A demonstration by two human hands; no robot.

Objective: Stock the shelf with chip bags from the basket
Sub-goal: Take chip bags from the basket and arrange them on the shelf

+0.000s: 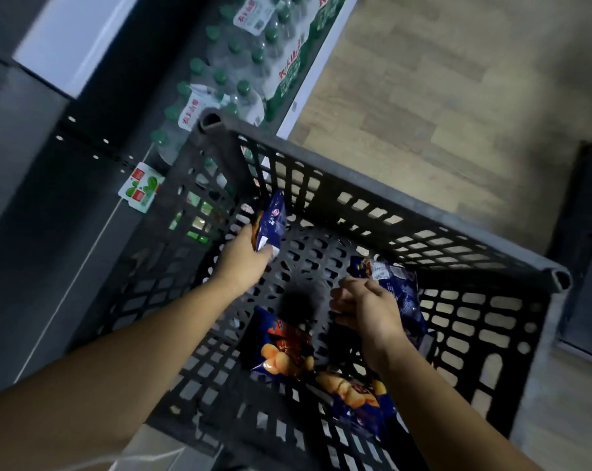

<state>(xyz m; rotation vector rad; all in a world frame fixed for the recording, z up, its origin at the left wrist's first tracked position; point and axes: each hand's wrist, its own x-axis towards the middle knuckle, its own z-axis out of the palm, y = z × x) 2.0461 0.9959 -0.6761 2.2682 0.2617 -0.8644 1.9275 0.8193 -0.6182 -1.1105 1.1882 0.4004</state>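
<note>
1. In the head view, a dark grey lattice basket (pixel 389 198) is seen from above. Its perforated bottom is largely bare in the middle.
2. The left hand (pixel 245 256) is reached into the far left corner of the basket. Its fingers are curled round the lower end of a blue chip bag (pixel 270 222), which is held upright and tilted against the corner post.
3. The right hand (pixel 366 307) is held over the right half of the basket with fingers loosely bent and slightly apart. Nothing is gripped in it.
4. A second chip bag (pixel 403 294), blue with a white label at its far end, is seen just behind the right hand, along the right wall. Whether it is touched by the hand cannot be told.
5. A third chip bag (pixel 281 348), blue with orange printing, is laid flat on the bottom between the 2 forearms.
6. A fourth chip bag (pixel 359 399) of the same kind is laid near the near wall, partly hidden under the right forearm.
7. A dark shelf (pixel 49 185) is seen to the left of the basket, with a price tag (pixel 141 188) fixed at its edge.
8. Packs of water bottles (pixel 247 69) with green caps are stacked beyond the basket's far left corner.
9. A pale wooden floor (pixel 440 79) is seen beyond the far wall of the basket.
</note>
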